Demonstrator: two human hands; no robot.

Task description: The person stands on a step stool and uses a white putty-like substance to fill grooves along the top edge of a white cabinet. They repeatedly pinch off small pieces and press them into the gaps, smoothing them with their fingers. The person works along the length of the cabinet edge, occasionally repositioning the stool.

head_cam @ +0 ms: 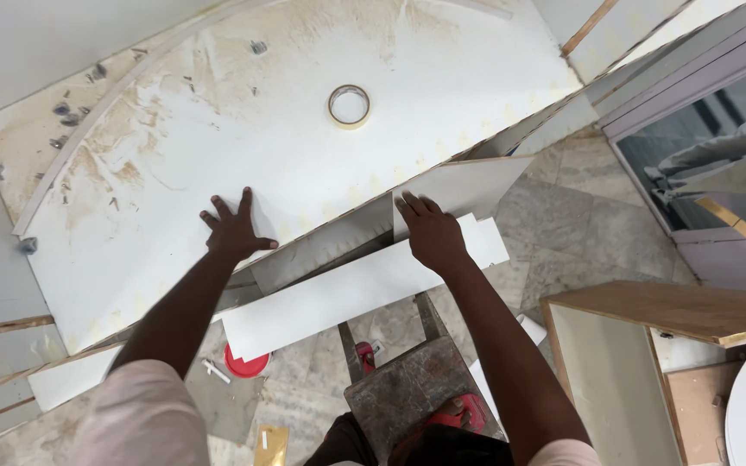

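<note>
Pale sleeves fill the bottom edge, cut off by the frame, and below the right forearm a worn grey stool top point(407, 393) hides most of a red sandal; what lies under it is hard to make out. Left of the stool, a small red lid point(248, 364) sits on the floor, its contents not visible. Left grip point(235, 231): fingers spread flat, palm pressed on the big white stained board point(321, 164) that serves as the counter. Right grip point(432, 235): fingers together and extended, pressing down on a white laminate piece point(468, 185) at the board's near edge, with a long white strip point(347, 298) just beneath the wrist. Well beyond both grips, a roll of masking tape point(349, 106) lies flat on the board
</note>
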